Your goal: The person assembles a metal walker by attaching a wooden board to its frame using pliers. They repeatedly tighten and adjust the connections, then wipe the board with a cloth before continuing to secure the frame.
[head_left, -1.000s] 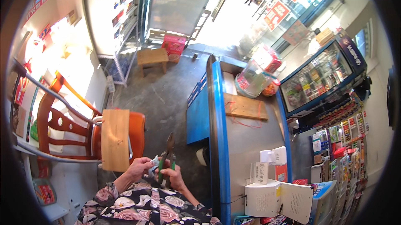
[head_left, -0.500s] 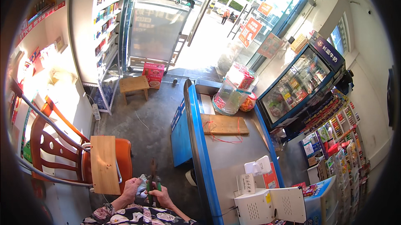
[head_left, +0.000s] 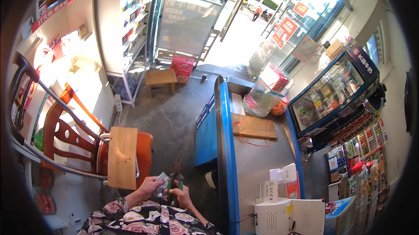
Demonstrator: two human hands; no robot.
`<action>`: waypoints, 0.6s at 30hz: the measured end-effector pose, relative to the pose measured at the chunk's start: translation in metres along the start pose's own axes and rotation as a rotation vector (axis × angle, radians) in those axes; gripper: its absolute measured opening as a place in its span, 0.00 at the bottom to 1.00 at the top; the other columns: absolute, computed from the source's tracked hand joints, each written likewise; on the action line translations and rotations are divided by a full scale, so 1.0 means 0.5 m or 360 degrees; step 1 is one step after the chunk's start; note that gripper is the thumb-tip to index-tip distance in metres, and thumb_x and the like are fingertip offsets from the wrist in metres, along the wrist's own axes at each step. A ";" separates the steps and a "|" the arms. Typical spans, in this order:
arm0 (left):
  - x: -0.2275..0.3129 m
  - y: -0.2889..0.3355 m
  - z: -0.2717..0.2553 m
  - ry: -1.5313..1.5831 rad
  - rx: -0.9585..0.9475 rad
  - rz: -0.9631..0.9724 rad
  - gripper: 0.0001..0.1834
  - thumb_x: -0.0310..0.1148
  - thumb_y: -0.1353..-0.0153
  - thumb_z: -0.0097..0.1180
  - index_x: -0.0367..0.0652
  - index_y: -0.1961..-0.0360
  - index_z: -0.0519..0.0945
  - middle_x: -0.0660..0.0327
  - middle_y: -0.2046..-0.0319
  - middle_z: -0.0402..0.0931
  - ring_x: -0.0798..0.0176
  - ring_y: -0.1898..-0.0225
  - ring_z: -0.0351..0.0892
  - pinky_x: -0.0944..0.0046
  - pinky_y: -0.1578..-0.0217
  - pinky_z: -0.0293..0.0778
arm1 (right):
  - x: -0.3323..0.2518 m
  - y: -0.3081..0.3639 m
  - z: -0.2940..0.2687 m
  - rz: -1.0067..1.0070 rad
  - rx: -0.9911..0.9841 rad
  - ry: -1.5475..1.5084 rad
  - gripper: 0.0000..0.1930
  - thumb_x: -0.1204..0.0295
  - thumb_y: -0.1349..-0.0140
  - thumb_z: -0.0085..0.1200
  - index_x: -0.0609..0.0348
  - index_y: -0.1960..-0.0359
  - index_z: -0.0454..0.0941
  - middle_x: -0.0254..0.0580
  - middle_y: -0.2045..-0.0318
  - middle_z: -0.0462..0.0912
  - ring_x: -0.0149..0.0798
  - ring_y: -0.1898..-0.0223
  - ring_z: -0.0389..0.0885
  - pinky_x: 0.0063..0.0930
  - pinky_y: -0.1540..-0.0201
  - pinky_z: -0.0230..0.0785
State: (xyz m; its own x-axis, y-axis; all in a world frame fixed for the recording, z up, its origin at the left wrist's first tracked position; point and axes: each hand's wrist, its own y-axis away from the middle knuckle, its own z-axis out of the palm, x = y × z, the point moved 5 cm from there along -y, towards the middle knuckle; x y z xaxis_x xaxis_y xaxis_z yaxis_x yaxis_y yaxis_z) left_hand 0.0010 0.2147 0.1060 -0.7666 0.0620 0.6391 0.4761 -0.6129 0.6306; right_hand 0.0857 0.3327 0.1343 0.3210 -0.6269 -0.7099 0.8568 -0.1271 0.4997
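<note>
My right hand (head_left: 183, 196) is wrapped round the green handles of a pair of pliers (head_left: 176, 170), whose dark jaws point up and away from me. In my left hand (head_left: 150, 185) is a crumpled whitish cloth (head_left: 162, 180), pinched by the fingers and held close beside the pliers. I cannot make out whether the cloth touches the tool. Both hands are low in front of my flowered clothing, between the chair and the counter.
A wooden board (head_left: 122, 158) lies across the orange chair (head_left: 145, 156) at left. On the right stands a blue-edged counter (head_left: 248, 178) bearing a plank (head_left: 254, 126), red string and a clear canister (head_left: 263, 95). A small stool (head_left: 160, 77) stands farther off, near the doorway.
The whole scene has shifted rightward in the picture as the view turned. Both hands still hold the pliers and the cloth, close together.
</note>
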 end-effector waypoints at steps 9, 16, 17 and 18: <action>0.018 0.007 -0.016 0.0231 0.0006 0.0130 0.15 0.40 0.33 0.46 0.39 0.64 0.78 0.62 0.72 0.79 0.72 0.73 0.76 0.70 0.70 0.73 | -0.036 0.007 0.025 -0.0104 0.0012 -0.0041 0.23 0.80 0.48 0.44 0.69 0.47 0.67 0.46 0.67 0.77 0.38 0.66 0.79 0.31 0.66 0.77; 0.064 0.021 0.011 0.0301 -0.0083 0.0236 0.18 0.42 0.33 0.47 0.37 0.64 0.77 0.62 0.73 0.78 0.73 0.75 0.76 0.72 0.74 0.74 | -0.060 0.016 0.043 -0.0095 0.0069 -0.0043 0.23 0.79 0.48 0.43 0.69 0.47 0.67 0.46 0.69 0.77 0.38 0.69 0.79 0.31 0.65 0.76; 0.071 0.021 0.008 0.0245 -0.0073 0.0246 0.17 0.42 0.33 0.47 0.37 0.64 0.78 0.62 0.73 0.78 0.73 0.75 0.76 0.72 0.75 0.74 | -0.063 0.016 0.044 -0.0078 0.0084 -0.0018 0.23 0.79 0.49 0.43 0.70 0.47 0.67 0.46 0.69 0.77 0.38 0.69 0.79 0.31 0.65 0.75; 0.074 0.023 0.004 0.0227 -0.0074 0.0227 0.17 0.42 0.33 0.47 0.36 0.64 0.78 0.62 0.72 0.78 0.73 0.75 0.76 0.72 0.75 0.74 | -0.068 0.018 0.046 -0.0101 0.0071 0.0027 0.25 0.77 0.51 0.44 0.70 0.48 0.68 0.48 0.70 0.78 0.39 0.71 0.79 0.30 0.66 0.74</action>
State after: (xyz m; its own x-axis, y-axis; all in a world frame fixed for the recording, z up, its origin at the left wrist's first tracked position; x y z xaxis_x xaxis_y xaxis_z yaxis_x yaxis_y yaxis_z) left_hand -0.0211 0.2116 0.1377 -0.7478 -0.1381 0.6494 0.5661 -0.6436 0.5150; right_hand 0.0732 0.3351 0.1741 0.2736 -0.6035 -0.7490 0.8569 -0.2007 0.4747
